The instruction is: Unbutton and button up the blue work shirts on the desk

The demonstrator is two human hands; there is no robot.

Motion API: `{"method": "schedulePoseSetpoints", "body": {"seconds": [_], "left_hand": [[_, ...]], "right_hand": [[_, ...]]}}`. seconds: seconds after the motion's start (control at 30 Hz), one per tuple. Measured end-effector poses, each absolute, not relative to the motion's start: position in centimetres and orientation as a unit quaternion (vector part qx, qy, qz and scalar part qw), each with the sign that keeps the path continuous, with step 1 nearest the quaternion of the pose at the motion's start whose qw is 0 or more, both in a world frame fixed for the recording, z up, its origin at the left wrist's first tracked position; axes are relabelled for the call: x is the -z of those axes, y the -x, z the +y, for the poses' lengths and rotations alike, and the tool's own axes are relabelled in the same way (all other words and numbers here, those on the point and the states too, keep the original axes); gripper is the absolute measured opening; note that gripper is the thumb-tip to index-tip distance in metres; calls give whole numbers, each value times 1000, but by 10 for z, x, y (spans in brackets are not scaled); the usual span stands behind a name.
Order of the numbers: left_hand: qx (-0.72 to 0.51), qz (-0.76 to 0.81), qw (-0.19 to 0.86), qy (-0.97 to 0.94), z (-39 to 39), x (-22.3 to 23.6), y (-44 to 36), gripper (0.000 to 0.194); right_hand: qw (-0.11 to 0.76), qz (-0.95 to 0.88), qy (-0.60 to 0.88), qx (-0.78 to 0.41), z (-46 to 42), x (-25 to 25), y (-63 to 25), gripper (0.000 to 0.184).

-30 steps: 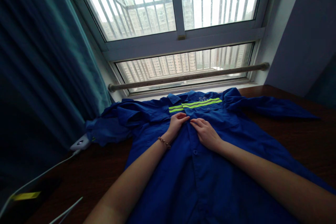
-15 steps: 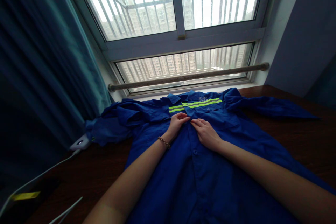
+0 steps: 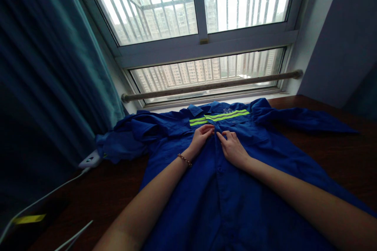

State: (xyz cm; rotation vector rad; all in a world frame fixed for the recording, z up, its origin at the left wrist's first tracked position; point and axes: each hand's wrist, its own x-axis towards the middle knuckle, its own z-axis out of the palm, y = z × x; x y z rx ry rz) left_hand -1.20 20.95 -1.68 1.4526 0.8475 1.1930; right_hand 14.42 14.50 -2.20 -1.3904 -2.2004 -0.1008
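Note:
A blue work shirt (image 3: 235,196) with neon yellow-green reflective stripes (image 3: 219,117) lies spread front-up on a dark wooden table (image 3: 112,188). My left hand (image 3: 200,137), with a beaded bracelet on the wrist, pinches the left edge of the button placket just below the stripes. My right hand (image 3: 232,147) pinches the placket's right edge a finger's width away. Both hands have their fingers curled on the fabric near the upper chest. The shirt's sleeves stretch out to either side.
A barred window (image 3: 203,27) with a horizontal rail (image 3: 212,85) rises behind the table. A teal curtain (image 3: 50,70) hangs at left. A white charger (image 3: 90,160) with its cable and a dark object with a yellow label (image 3: 29,219) lie at the left.
Both hands have shifted slightly up the placket toward the reflective stripes, and the right hand's fingers have curled in more. The shirt lies as before.

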Motion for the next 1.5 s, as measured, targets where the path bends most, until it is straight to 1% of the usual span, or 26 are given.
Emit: {"method": "schedulePoseSetpoints", "body": {"seconds": [0.1, 0.17, 0.27, 0.3, 0.37, 0.5, 0.63, 0.73, 0.8, 0.87, 0.97, 1.03, 1.07, 1.13, 1.23, 1.27, 1.33, 1.4, 1.5], "left_hand": [[-471, 352, 461, -665, 207, 19, 7, 31], [-433, 377, 372, -729, 205, 23, 4, 33], [-367, 405, 207, -811, 202, 29, 2, 35], [-347, 405, 163, -830, 202, 31, 3, 34], [-315, 398, 109, -854, 205, 32, 5, 33], [-291, 386, 88, -871, 216, 30, 13, 31], [-307, 354, 110, -877, 229, 29, 19, 26], [-313, 341, 106, -880, 236, 26, 19, 21], [-307, 352, 70, -882, 237, 21, 18, 19], [-289, 375, 7, -881, 232, 15, 16, 18], [-261, 427, -86, -861, 216, 7, 13, 19], [-254, 490, -104, -827, 202, 3, 8, 20], [-252, 528, -89, -806, 195, 2, 5, 21], [-239, 594, -6, -768, 182, 0, -1, 25], [-172, 619, 213, -736, 167, -6, -3, 41], [-143, 605, 287, -729, 162, -8, -1, 43], [-109, 555, 406, -718, 153, -11, 5, 38], [-125, 501, 473, -714, 147, -10, 12, 34], [-203, 458, 511, -699, 144, -1, 17, 30]], "right_hand": [[276, -797, 536, 36, 148, 23, -145, 48], [292, -783, 548, 29, 151, 24, -146, 48], [317, -769, 555, 3, 157, 28, -149, 48], [323, -768, 553, -10, 159, 30, -150, 47], [338, -767, 545, -38, 163, 34, -152, 48], [389, -753, 527, -64, 165, 33, -151, 52], [417, -720, 550, -70, 152, 10, -146, 50], [459, -677, 559, -136, 138, -3, -139, 57], [475, -661, 549, -190, 132, -1, -135, 66], [471, -665, 539, -215, 131, 9, -131, 71], [443, -675, 555, -200, 143, 29, -132, 66], [417, -678, 575, -189, 156, 36, -137, 60], [404, -677, 585, -191, 162, 36, -141, 58], [385, -668, 604, -201, 170, 30, -148, 55], [399, -653, 610, -207, 161, 16, -151, 43], [412, -658, 596, -205, 153, 13, -150, 36], [433, -676, 560, -204, 132, 11, -144, 24], [436, -692, 539, -200, 112, 13, -138, 18], [418, -732, 511, -172, 96, 16, -132, 16]]}}
